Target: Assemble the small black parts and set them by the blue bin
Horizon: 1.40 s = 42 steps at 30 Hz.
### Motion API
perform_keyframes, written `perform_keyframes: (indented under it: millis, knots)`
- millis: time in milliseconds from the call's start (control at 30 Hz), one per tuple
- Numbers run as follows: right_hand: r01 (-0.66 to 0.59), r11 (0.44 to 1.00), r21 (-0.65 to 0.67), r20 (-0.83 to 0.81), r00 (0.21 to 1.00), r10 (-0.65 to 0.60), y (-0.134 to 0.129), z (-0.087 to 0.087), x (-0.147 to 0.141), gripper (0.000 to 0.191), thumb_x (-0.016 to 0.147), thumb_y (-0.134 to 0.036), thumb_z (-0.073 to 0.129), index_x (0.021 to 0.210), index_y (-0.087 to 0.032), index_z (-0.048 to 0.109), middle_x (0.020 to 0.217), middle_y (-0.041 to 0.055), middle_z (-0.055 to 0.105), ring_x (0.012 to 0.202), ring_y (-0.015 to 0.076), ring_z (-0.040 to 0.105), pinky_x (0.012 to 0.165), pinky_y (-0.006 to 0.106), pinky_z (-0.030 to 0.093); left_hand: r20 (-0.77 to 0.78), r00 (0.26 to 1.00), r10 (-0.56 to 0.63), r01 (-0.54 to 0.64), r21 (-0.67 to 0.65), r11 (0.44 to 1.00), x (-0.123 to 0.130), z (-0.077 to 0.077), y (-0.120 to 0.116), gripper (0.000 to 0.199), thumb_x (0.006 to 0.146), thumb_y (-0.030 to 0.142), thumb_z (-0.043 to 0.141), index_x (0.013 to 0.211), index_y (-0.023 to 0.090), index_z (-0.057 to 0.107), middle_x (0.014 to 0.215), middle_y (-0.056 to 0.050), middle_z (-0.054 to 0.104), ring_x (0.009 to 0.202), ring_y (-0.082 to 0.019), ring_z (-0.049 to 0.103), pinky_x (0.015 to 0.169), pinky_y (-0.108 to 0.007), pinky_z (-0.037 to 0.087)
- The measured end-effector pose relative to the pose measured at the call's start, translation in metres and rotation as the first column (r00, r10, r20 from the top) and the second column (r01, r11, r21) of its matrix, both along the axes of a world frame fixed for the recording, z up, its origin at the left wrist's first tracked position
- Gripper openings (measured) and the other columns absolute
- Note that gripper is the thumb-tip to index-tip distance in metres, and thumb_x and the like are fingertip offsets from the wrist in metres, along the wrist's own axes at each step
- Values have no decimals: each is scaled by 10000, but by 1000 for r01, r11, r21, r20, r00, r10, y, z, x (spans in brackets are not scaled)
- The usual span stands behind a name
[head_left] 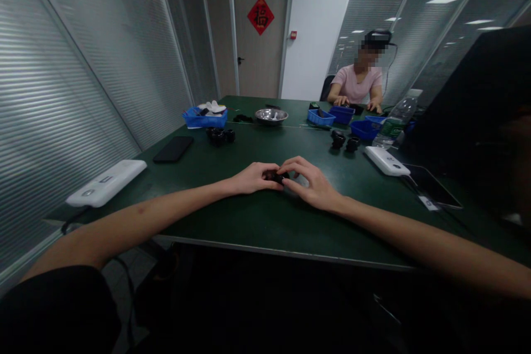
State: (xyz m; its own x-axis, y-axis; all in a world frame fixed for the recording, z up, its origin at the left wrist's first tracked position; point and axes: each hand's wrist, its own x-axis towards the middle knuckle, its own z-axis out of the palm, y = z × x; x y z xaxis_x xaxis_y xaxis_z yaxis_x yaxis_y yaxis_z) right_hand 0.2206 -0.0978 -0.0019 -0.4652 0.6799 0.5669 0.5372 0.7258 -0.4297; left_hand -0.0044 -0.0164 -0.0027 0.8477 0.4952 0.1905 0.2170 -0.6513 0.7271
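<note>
Near the middle of the dark green table (249, 221), a small black part (274, 176) sits between my two hands. My left hand (254, 178) wraps its fingers and thumb round the part from the left. From the right, my right hand (310, 183) touches the same part with its fingertips, thumb and fingers curved together. The fingers cover much of the part, so its shape cannot be made out.
Behind my hands are black parts (219, 136), more black parts (338, 139), a metal bowl (271, 116) and a blue basket (205, 118). White devices (107, 182) (386, 161) lie at both sides. A bottle (396, 121) stands right; a person (357, 84) sits across.
</note>
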Motion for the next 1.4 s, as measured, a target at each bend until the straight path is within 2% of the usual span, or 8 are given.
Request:
perform_keyframes:
  millis: [133, 367, 500, 700, 933, 1100, 1200, 1400]
  knots:
    - [51, 999, -4, -16, 999, -51, 3, -1, -1, 214, 997, -336, 622, 1173, -224, 670, 1103, 86, 650, 985, 235, 620, 797, 374, 536, 3, 1000, -1, 1, 10, 1000, -1, 2, 0, 518, 857, 522, 734, 1221, 159, 670, 850, 17, 575, 741, -140, 481, 668, -252, 327]
    - [3, 1000, 7, -8, 1000, -3, 5, -2, 3, 221, 993, -273, 607, 1205, -218, 642, 1146, 91, 658, 1016, 248, 620, 868, 415, 529, 10, 1000, -4, 4, -26, 1000, -1, 0, 1, 537, 855, 503, 745, 1259, 160, 662, 877, 7, 609, 729, -135, 486, 664, -253, 338]
    - [-31, 999, -8, -21, 999, 31, 4, -1, 4, 223, 1003, -269, 579, 1212, -226, 643, 1181, 100, 650, 1062, 257, 612, 870, 412, 538, 15, 1000, -1, 1, -39, 999, 0, 0, 1, 517, 845, 507, 751, 1205, 145, 671, 833, 20, 579, 713, -129, 480, 663, -251, 340]
    - [-64, 998, 6, 7, 998, 64, 2, 3, 3, 216, 984, -199, 572, 1183, -228, 650, 1166, 90, 657, 1105, 262, 610, 985, 458, 493, 4, 1000, -7, 7, -33, 999, -2, 0, 3, 485, 846, 522, 744, 1135, 138, 678, 782, 37, 525, 687, -122, 451, 636, -244, 317]
    - [-53, 998, 25, -7, 999, 53, 5, 0, 7, 300, 943, -105, 505, 1172, -227, 656, 1165, 96, 666, 1103, 270, 610, 975, 486, 497, 41, 999, -3, 9, -152, 988, 0, -1, 2, 521, 831, 446, 776, 1226, 129, 651, 762, 47, 512, 655, -104, 439, 598, -233, 314]
    - [-48, 999, 11, -10, 999, 49, 5, 0, 6, 199, 986, -228, 578, 1160, -240, 674, 1158, 86, 685, 1089, 265, 621, 961, 468, 511, 73, 997, -19, 36, -249, 968, 0, 5, -4, 481, 825, 383, 774, 1200, 105, 656, 881, -4, 612, 678, -99, 506, 622, -239, 388]
    - [-39, 999, 23, -9, 999, 39, 6, -1, 5, 160, 1006, -302, 600, 1123, -239, 689, 1130, 82, 694, 1073, 257, 631, 957, 451, 515, 51, 998, -44, 57, -303, 951, -1, 7, -5, 499, 844, 368, 753, 1245, 102, 621, 962, -37, 646, 606, -73, 520, 582, -237, 409]
    - [-28, 999, 29, 4, 1000, 28, 6, -1, 2, 173, 1004, -324, 617, 1129, -228, 687, 1125, 83, 693, 1050, 250, 631, 950, 437, 516, 31, 997, -71, 77, -385, 920, -2, 10, -8, 497, 880, 319, 718, 1292, 97, 550, 847, -46, 696, 525, -60, 543, 487, -188, 361]
